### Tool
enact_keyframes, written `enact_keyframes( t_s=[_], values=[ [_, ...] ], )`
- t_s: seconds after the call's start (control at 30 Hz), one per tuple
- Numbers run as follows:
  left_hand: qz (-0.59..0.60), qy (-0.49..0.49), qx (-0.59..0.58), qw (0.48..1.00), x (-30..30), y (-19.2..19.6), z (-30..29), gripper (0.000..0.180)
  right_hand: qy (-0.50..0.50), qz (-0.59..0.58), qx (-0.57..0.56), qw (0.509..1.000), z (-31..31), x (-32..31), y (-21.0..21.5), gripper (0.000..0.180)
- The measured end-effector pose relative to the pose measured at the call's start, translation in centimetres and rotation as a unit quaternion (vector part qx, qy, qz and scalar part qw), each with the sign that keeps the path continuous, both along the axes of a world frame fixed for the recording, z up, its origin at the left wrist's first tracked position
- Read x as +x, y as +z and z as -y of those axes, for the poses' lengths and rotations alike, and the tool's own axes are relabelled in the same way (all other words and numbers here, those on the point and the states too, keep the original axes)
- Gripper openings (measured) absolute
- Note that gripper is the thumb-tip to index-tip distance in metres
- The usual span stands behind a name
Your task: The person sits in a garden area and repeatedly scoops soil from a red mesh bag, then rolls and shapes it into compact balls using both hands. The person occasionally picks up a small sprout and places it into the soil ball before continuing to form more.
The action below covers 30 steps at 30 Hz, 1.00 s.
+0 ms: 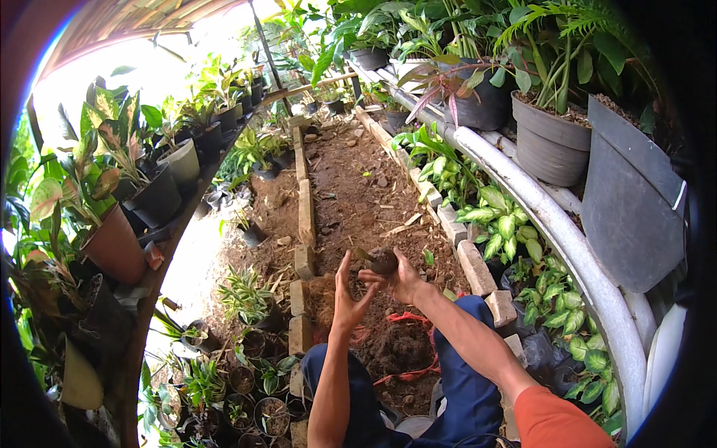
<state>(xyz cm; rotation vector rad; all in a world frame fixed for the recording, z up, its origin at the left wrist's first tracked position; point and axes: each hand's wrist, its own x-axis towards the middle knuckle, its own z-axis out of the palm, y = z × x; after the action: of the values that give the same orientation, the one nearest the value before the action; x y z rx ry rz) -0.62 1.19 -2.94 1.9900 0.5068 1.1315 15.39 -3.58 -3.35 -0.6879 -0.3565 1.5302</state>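
In front of my knees, my right hand (404,281) is closed round a dark brown rounded clump (384,261). A thin stalk sticks out of its upper left side; whether it is a bare root ball or a tiny pot, I cannot tell. My left hand (349,296) is raised beside it, fingers stretched upward and the thumb towards the right hand. Nothing shows in its palm. Below both hands, between my legs, a heap of dark soil (399,347) lies on a red net-like sheet or bag (407,317).
Brick edging (305,201) lines the left of the soil path (351,187), with more bricks (474,267) along the right. Small potted plants (250,299) crowd the left ground. A curved white pipe (553,239) and large pots (549,142) stand close on my right.
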Motion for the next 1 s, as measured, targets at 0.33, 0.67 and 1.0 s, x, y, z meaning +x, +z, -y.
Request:
enact_keyframes(
  t_s=[0.33, 0.67, 1.0],
  values=[
    [0.184, -0.008, -0.257, 0.949, 0.9, -1.1, -0.3, 0.036, 0.027, 0.432, -0.011, 0.901, -0.7, -0.8, -3.3, 0.088],
    [0.369, -0.141, -0.598, 0.697, 0.2, -2.8, -1.6, 0.053, -0.244, 0.628, 0.085, 0.734, 0.8, -2.1, 1.3, 0.056],
    [0.334, -0.197, -0.651, 0.653, 1.0, -2.1, 0.1, 0.035, -0.263, 0.75, 0.284, 0.536, 2.2, -3.5, 2.5, 0.033]
  ],
)
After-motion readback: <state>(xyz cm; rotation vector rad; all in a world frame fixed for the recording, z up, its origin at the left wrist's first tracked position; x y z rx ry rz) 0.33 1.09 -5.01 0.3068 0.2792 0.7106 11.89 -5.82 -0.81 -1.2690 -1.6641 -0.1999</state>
